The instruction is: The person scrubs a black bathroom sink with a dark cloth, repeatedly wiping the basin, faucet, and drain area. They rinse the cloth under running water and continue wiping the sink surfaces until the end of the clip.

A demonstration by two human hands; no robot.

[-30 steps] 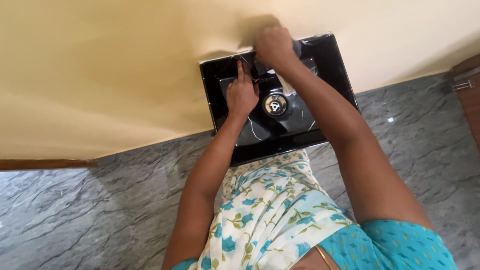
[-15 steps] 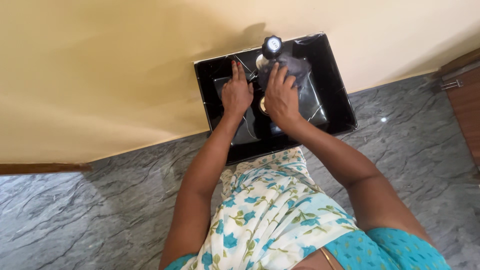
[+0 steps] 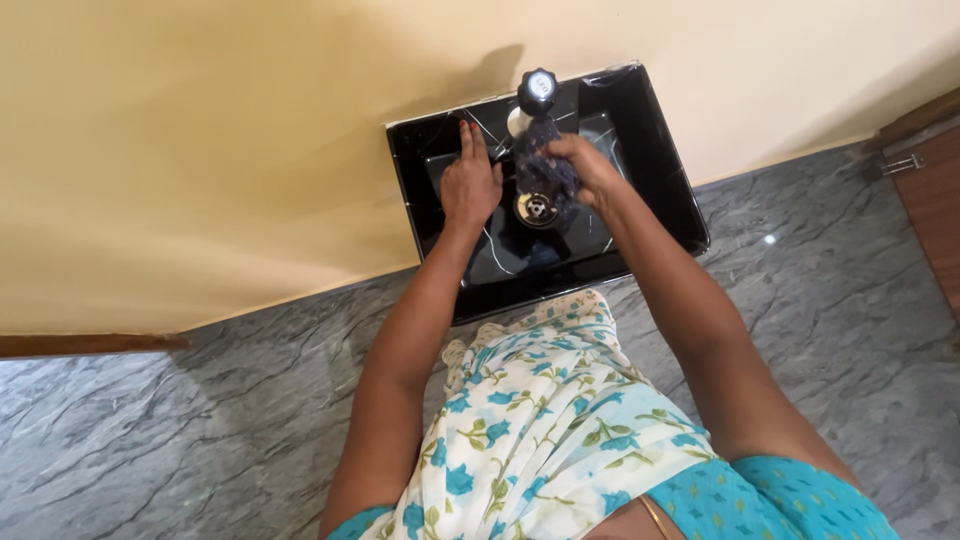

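Cream-yellow wall fills the upper part of the view, and a grey veined stone floor (image 3: pixel 200 430) spreads below it. Fixed against the wall is a glossy black wash basin (image 3: pixel 660 170) with white marbling, a round metal drain (image 3: pixel 536 207) in its bowl and a tap with a dark round knob (image 3: pixel 538 88) at the back edge.

Risks, as I judge them: the basin looks wet and slick, so the flat hand that leans on it could slide if more weight goes onto it. The cloth hangs right over the drain, and a loose corner could drop onto the strainer or catch on the tap spout. Water flung off the cloth could land on the polished floor and make it slippery underfoot.

Left hand (image 3: pixel 470 185) lies spread and flat, palm down, fingers together and pointing toward the wall, pressing on the inner left slope of the basin. Right hand (image 3: pixel 590 170) is closed around a bunched dark blue-grey cloth (image 3: pixel 545 170), gripping its upper right part, while the rest of the cloth hangs between the tap and the drain, just above the bowl.
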